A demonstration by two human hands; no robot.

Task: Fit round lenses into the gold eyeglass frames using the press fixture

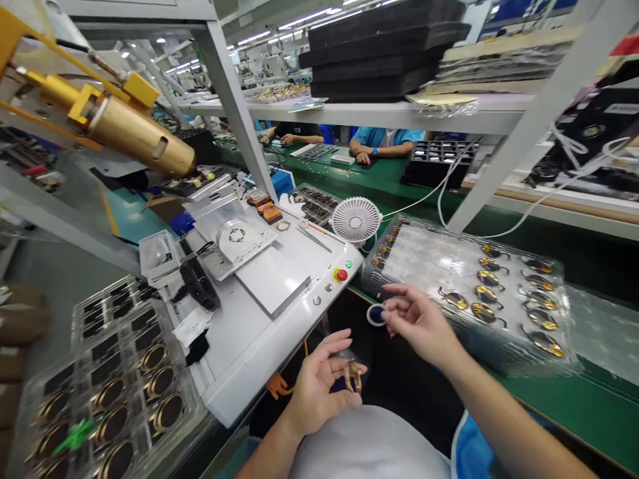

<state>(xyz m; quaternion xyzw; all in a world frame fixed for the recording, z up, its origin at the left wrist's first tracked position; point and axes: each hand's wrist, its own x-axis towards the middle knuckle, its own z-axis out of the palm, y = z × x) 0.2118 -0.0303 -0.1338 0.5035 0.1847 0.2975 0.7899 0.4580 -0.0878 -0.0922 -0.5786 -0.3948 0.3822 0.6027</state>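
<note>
In my left hand [317, 382], low in front of my body, a small gold watch case [354, 378] is held between thumb and fingers. My right hand [422, 326] is raised a little farther out, pinching a round disc [375, 315] with a pale rim and dark blue middle by its edge. The two hands are apart. Beyond my right hand lies a clear plastic tray [424, 256] with several round, gold-coloured parts [485, 294] that have thin dark tails.
A white machine bed [274, 279] with a red stop button [341, 275] stands ahead and left. Beside it, a plastic tray [192, 382] holds gold-rimmed round cases [167, 411]. A white fan [356, 221] sits behind. Overhead runs a shelf [369, 114]; a co-worker's arms [367, 154] rest across the bench.
</note>
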